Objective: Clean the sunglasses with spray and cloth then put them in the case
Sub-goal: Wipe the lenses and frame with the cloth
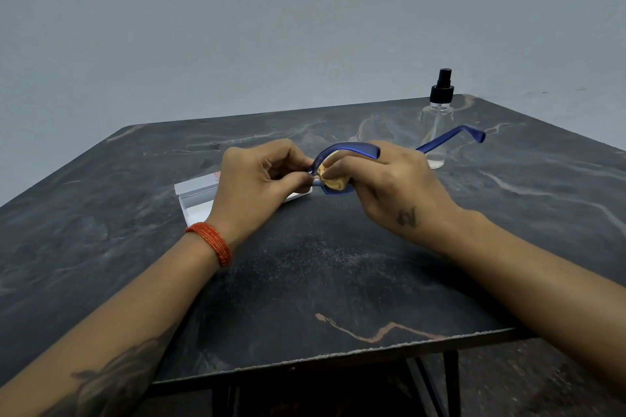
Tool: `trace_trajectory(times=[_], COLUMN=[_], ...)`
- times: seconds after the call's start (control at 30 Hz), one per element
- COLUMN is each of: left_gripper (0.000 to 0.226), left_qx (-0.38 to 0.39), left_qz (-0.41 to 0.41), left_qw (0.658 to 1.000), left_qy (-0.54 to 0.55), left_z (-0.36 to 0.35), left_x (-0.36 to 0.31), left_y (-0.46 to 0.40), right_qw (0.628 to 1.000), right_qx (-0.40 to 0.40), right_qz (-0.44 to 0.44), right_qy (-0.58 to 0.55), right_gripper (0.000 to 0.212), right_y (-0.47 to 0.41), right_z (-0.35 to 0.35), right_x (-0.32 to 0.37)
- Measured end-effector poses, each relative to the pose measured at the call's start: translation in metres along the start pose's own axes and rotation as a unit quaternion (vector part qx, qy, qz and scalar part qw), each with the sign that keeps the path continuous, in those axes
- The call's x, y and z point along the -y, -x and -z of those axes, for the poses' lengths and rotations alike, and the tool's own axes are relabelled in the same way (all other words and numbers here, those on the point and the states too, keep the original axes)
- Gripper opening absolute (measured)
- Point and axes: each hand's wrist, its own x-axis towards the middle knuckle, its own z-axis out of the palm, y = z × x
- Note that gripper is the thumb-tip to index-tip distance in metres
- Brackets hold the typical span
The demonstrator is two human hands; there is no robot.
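Risk first: the blue sunglasses (345, 159) are held up over the marble table (305, 281), gripped mostly at the bridge, so a hard rub could twist the frame or pop it loose, I'd say. One temple juts out towards the spray bottle (437, 125) and a swing might tip it. Left hand (261, 179), fingers curled, pinches the frame. Right hand (389, 186) presses the yellow cloth (333, 176) against a lens, fingers bent round it. The white case (200, 195) lies under the left hand
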Motion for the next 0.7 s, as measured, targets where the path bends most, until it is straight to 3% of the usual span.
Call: trace_trajectory(times=[0.13,0.33,0.7], left_gripper=[0.02,0.013,0.019], left_qx=[0.0,-0.001,0.004], left_qz=[-0.016,-0.005,-0.005], left_qw=[1.0,1.0,1.0], left_qy=[-0.017,-0.011,-0.02], left_z=[0.0003,-0.0005,-0.0002], left_x=[-0.0003,-0.0018,-0.0004], left_y=[0.0008,0.0008,0.0001], right_qw=[1.0,0.995,0.999], right_qx=[0.024,-0.083,0.033], right_qz=[0.009,-0.024,0.01], right_qy=[0.007,0.053,0.018], right_gripper=[0.031,0.02,0.031], right_y=[-0.0003,-0.0018,-0.0016], right_z=[0.0028,0.002,0.0006], right_x=[-0.0004,-0.0021,0.0003])
